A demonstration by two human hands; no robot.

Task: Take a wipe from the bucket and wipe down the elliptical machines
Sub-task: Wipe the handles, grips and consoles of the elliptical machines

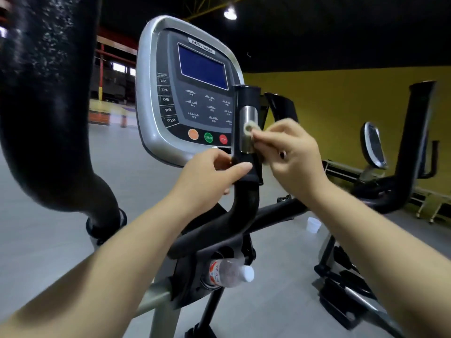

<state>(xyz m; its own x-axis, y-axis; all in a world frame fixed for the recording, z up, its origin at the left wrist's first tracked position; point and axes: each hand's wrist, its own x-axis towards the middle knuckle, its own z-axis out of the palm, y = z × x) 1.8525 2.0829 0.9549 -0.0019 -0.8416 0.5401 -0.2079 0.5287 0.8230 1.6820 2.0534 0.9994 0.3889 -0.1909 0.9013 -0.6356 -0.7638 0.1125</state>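
The wipe [249, 129], a small white wad, is pinched between the thumb and fingertips of the right hand [294, 154] and pressed against the silver sensor plate [247, 113] on the upright black handlebar [246, 196]. Just below and to the left of it, the same handlebar is gripped by the left hand [207, 174], with the thumb laid across the front of the bar and the fingers curled behind it. The hands are close but apart, with the bar between them.

Behind the hands the grey-framed console [151, 106] of the elliptical is seen. Its blue screen [202, 67] is above them and its three round buttons [208, 137] (orange, green START, red STOP) are just above the left hand. The console's right edge and some of its programme icons are hidden by the handlebar, and part of its lower rim is covered by the left hand.

Below the hands, between the forearms, a clear water bottle [229, 273] with a white cap is held in the frame's holder. Below the right forearm a small white container [314, 224] is seen on the grey floor [48, 240]; whether it is the bucket cannot be told. Far to the left of the left hand, much of the view is blocked by a thick black swing arm [48, 106], close and blurred. Beyond the right hand a second machine [373, 145] is set against a yellow wall [341, 98].
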